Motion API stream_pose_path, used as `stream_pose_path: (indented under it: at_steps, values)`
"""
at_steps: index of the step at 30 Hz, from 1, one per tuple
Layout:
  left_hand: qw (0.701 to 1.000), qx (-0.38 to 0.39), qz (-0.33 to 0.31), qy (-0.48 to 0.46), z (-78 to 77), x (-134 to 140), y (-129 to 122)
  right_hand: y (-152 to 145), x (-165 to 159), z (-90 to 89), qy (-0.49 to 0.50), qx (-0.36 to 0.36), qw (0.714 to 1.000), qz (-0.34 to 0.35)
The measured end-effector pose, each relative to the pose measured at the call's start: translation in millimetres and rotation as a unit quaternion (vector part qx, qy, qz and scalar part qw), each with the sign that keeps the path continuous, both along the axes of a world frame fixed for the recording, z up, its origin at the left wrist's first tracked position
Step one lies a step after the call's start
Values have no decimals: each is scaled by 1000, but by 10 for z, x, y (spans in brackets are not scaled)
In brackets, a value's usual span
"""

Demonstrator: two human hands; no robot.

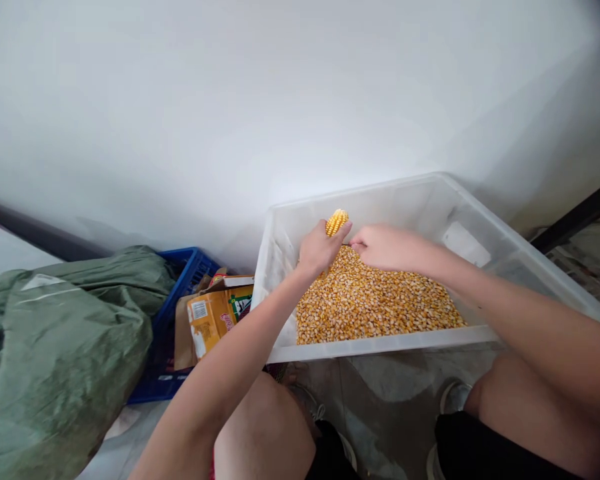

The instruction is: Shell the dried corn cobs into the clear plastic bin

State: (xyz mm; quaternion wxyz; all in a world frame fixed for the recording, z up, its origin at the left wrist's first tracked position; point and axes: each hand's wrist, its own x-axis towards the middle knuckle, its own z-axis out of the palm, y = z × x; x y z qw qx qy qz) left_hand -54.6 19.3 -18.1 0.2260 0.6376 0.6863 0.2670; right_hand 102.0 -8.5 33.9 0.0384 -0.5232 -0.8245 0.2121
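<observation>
A yellow corn cob [337, 222] is gripped in my left hand [319, 248], its kernelled end sticking up past the thumb. Close by on the right, my right hand [386, 247] is closed with its fingertips near my left thumb. What its fingers hold, if anything, is hidden; a thin dark bit shows by the fingertips. Both hands are over a translucent white plastic bin [380, 345]. Loose corn kernels [380, 303] are heaped in the bin below the hands, mostly toward its left and front.
Left of the bin stands a blue plastic crate [145, 383] with a yellow printed cardboard box [215, 320] in it. A green sack [70, 347] lies over its left side. Behind the bin rises a white wall [230, 100]. My knees and shoes are in front.
</observation>
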Motion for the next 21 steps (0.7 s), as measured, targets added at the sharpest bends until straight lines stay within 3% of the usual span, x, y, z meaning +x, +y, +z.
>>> stream_pose_path:
  at_steps: [4, 11, 21]
  values:
    - [999, -4, 3, 39, -70, 12, -5, -32, -35, -15, -1, 1, 1000, -12]
    - [998, 19, 17, -52, -53, -65, 71, -42, -75, -75, 36, 37, 998, -18]
    - [995, 48, 41, -78, -12, -89, 77, -92, -129, -106, 59, 65, 996, -10]
